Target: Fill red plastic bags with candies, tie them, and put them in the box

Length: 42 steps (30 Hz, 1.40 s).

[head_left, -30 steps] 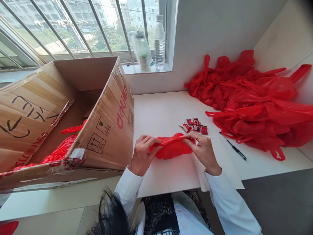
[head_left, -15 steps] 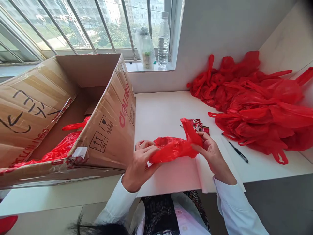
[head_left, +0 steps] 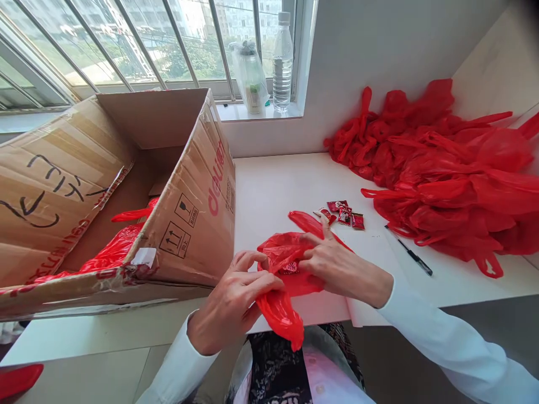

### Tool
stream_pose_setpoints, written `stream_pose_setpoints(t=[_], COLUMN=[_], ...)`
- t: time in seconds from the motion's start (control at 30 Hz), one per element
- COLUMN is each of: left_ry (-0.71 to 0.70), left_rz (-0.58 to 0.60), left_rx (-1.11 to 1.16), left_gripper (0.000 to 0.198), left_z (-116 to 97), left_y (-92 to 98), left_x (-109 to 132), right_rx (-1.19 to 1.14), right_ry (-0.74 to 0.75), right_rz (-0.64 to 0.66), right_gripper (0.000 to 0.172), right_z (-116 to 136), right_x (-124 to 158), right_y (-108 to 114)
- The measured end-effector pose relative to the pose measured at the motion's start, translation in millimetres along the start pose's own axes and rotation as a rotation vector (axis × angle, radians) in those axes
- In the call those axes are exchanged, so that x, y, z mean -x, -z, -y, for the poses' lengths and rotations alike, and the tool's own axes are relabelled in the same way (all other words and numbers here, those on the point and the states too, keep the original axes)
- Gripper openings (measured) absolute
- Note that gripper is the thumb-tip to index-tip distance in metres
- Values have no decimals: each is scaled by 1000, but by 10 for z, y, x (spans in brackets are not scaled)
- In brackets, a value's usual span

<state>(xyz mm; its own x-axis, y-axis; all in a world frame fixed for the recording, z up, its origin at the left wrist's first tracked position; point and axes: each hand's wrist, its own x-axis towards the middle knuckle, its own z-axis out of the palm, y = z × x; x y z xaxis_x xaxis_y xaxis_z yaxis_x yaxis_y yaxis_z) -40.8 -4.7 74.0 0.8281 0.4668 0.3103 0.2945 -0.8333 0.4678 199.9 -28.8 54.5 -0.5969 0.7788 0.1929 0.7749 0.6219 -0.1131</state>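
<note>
A small red plastic bag [head_left: 283,280] sits at the front edge of the white table [head_left: 273,191], one end hanging down over the edge. My left hand [head_left: 233,303] pinches its left side with closed fingers. My right hand [head_left: 337,266] grips the bag's right side, fingers closed on the plastic and on a handle loop. A small red packet shows through the bag between my hands. A few loose red candy packets [head_left: 343,213] lie just beyond my right hand.
A large open cardboard box [head_left: 126,191] with red bags inside stands at the left. A big heap of red plastic bags [head_left: 446,163] fills the right back. A black pen [head_left: 415,258] lies near it. A water bottle [head_left: 282,62] and a wrapped jar [head_left: 251,78] stand on the windowsill.
Both hands have pulled the bag nearer to me and twisted it; one end now hangs off the table edge. My right hand crossed over to the left on the bag.
</note>
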Motion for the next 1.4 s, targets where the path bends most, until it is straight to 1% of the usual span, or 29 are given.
stream_pose_setpoints(t=[0.03, 0.1, 0.17, 0.23, 0.27, 0.3, 0.33, 0.37, 0.43, 0.47, 0.5, 0.53, 0.57, 0.63, 0.67, 0.73, 0.8, 0.87, 0.9, 0.97, 1.03, 1.07, 1.13, 1.2, 1.27, 1.33, 1.4], left_ry=[3, 43, 97, 141, 151, 154, 156, 148, 96, 52, 2, -48, -70, -40, 38, 220, 394, 504, 530, 541, 557, 579, 643, 686, 692, 698, 719], left_rz=[31, 79, 110, 130, 126, 101, 52, -17, -154, -192, -198, -176, -114, -8, 47, 89, 81, 73, 80, 122, 171, 188, 187, 157, 141, 155, 175], left_rx=[-27, -107, -187, -225, -236, -258, -307, -382, -548, -610, -646, -656, -655, -657, -665, -681, -707, -713, -706, -692, -681, -663, -596, -519, -459, -398, -354], left_gripper=[17, 4, 37, 68, 78, 81, 78, 68, 35, 20, 13, 15, 19, 24, 26, 35, 37, 28, 22, 16, 16, 14, 1, 19, 35, 42, 41], left_z=[-14, -44, -76, -117, -146, -183, -231, -288, -411, -465, -501, -514, -499, -386, -302, -126, -6, 26, 17, -19, -32, -24, 16, 65, 102, 123, 135], left_y=[12, 34, 56, 85, 104, 125, 146, 162, 168, 149, 111, 55, -20, -200, -292, -436, -495, -468, -435, -361, -302, -284, -266, -267, -277, -286, -287], left_x=[20, 67, 113, 145, 151, 147, 130, 100, -10, -88, -177, -273, -366, -514, -556, -561, -486, -393, -359, -337, -362, -381, -409, -415, -406, -392, -380], right_rx=[59, 164, 222, 238, 239, 238, 235, 230, 219, 211, 203, 196, 190, 186, 189, 196, 185, 158, 146, 146, 187, 220, 290, 334, 341, 329, 313], right_ry=[-62, -160, -184, -158, -144, -133, -126, -120, -112, -101, -88, -75, -63, -51, -58, -91, -131, -156, -161, -172, -178, -184, -188, -172, -136, -103, -92], right_rz=[6, -1, -16, -18, -17, -12, -9, -4, 1, 1, -3, -13, -20, -17, -6, 21, 39, 46, 48, 55, 47, 40, 24, 18, 5, -4, 4], right_gripper=[17, 34, 41, 44, 44, 43, 42, 42, 44, 46, 48, 50, 53, 58, 58, 52, 41, 34, 33, 31, 27, 28, 35, 36, 35, 37, 38], right_z=[-71, -204, -305, -357, -366, -366, -361, -352, -329, -315, -302, -288, -276, -263, -266, -293, -340, -384, -398, -406, -389, -374, -336, -289, -240, -198, -178], right_x=[43, 138, 206, 229, 224, 213, 197, 179, 142, 124, 107, 91, 76, 54, 49, 58, 88, 129, 146, 163, 147, 127, 71, 4, -63, -124, -175], right_y=[-54, -96, -68, -15, 8, 25, 35, 37, 22, 8, -8, -22, -33, -47, -50, -55, -67, -82, -86, -76, -43, -23, -1, -39, -153, -319, -484])
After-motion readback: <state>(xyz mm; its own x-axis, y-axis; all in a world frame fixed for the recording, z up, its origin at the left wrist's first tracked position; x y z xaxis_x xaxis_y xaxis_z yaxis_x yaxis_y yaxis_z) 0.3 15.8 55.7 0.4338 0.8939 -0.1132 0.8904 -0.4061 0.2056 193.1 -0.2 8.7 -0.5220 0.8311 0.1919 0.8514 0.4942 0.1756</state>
